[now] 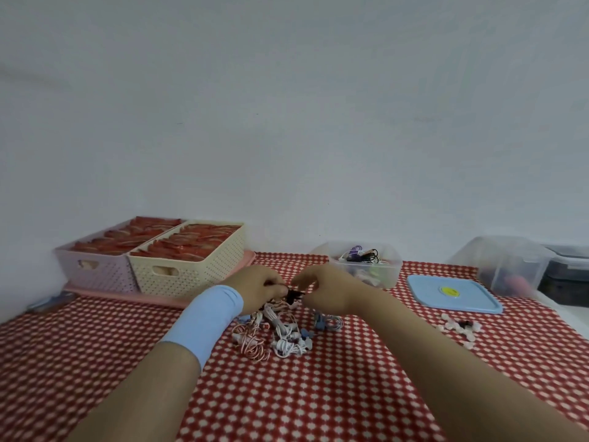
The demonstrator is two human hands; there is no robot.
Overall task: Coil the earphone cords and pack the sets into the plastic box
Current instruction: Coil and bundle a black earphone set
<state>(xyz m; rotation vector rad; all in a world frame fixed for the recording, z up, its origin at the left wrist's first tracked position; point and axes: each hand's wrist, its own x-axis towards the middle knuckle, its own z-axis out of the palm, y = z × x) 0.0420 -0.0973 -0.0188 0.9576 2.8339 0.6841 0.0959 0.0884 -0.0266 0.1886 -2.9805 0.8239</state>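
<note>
Box [387,272]: some coiled sets packed. Pile [280,333]: many sets left uncoiled. Left hand [259,287], right hand [325,290]: fingers clamped on black cord [294,295].

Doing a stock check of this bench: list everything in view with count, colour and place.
black earphone set: one, black, centre, held over the tablecloth
loose earphones: tangled pile, white and pink-striped, centre, beneath the black set
plastic box: one, clear, back, right of centre, coiled sets inside
lid: one, blue, right of the box
small pieces: several, white and dark, near the lid
baskets: two, cream and pink, back left, holding red packets
tray: one, pink, under the baskets
tub: one, clear, back right
tablecloth: one, red and white
left hand: one, grips the black set; blue sleeve on its wrist
right hand: one, pinches the black set
</note>
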